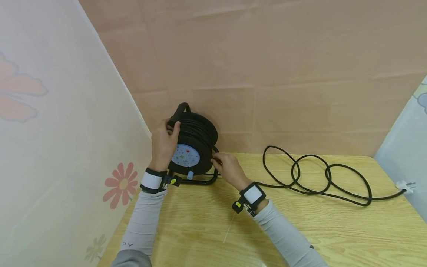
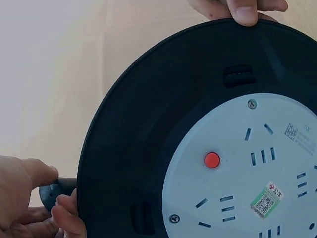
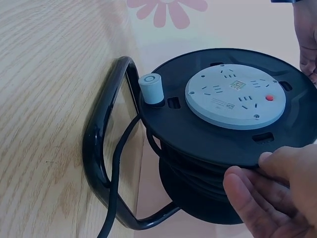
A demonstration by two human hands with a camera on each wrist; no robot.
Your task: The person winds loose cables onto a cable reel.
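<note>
A black cable reel [image 1: 206, 163] stands on its tubular frame [image 3: 94, 144] at the table's back left, dark cord wound round its drum. On its front face is a pale blue socket panel [image 2: 237, 144] with a red button [image 2: 212, 160]. My left hand [image 1: 163, 142] grips the reel's top handle [image 1: 179, 112], fingers wrapped around it beside the flange. At the opposite side, my right hand [image 1: 230, 170] pinches the front flange's rim, thumb [image 3: 277, 163] on the edge and fingers below it. A blue crank knob [image 3: 151, 90] sticks out low on the face.
Loose cord [image 1: 310, 191] lies in several loops across the table [image 1: 200, 222] to the right, ending in a white plug [image 1: 405, 186] at the right edge. A brown-pink covered wall [image 1: 283, 74] rises behind, and a flower-printed panel [image 1: 83, 129] stands close on the left.
</note>
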